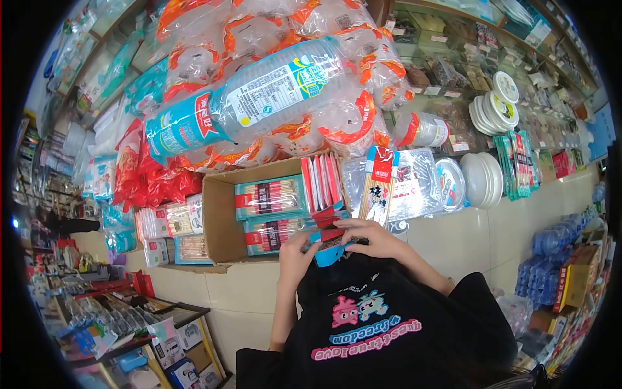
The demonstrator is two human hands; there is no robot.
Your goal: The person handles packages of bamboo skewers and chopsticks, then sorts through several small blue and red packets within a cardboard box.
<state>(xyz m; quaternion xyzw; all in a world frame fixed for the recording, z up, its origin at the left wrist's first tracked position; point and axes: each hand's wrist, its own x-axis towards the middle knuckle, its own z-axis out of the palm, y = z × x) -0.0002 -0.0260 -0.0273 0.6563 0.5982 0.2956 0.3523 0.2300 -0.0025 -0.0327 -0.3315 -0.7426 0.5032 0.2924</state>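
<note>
Close to my chest, a blue-and-red packet (328,255) is pinched between both hands. My left hand (297,260) has its fingers closed on the packet's left side. On the other side, the fingers of my right hand (369,238) are bent over its upper right edge. What is inside the packet is hard to make out. Just beyond my hands stands an open cardboard box (223,217) holding packs of wooden sticks (269,198) and upright red-and-white packets (321,181). A bag of long skewers (379,185) with a blue-and-red top lies right of the box.
A large sleeve of plastic cups (259,97) lies across a heap of orange-marked cup packs (253,39). Clear lidded trays (418,181) and stacked white bowls (483,180) line the right side. Red bags (152,168) sit at left, above a low display rack (162,343).
</note>
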